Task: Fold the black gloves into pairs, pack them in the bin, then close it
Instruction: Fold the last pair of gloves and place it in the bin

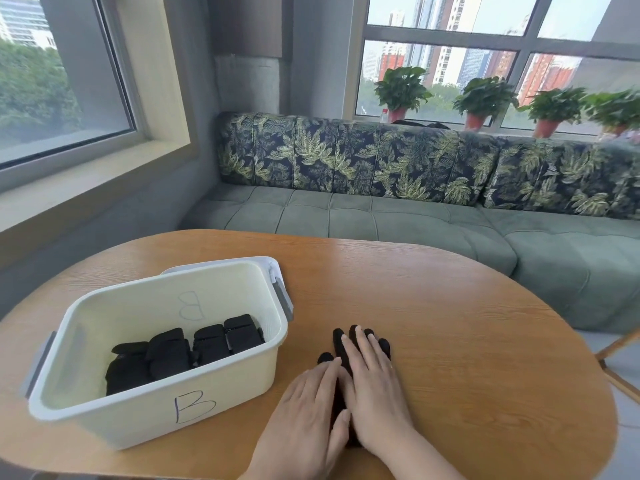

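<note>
The table (450, 306) is showing grained, satin wood; the bin (242, 386) is looking smooth plastic (faintly glossy); folded gloves (166, 355) are looking matt cloth.

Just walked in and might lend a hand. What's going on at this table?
A person is flattening black gloves on the wooden table, with the left hand and the right hand pressed flat on them. To the person's left, the open white bin marked B already holds several folded pairs. The gloves on the table are not yet packed.
</note>
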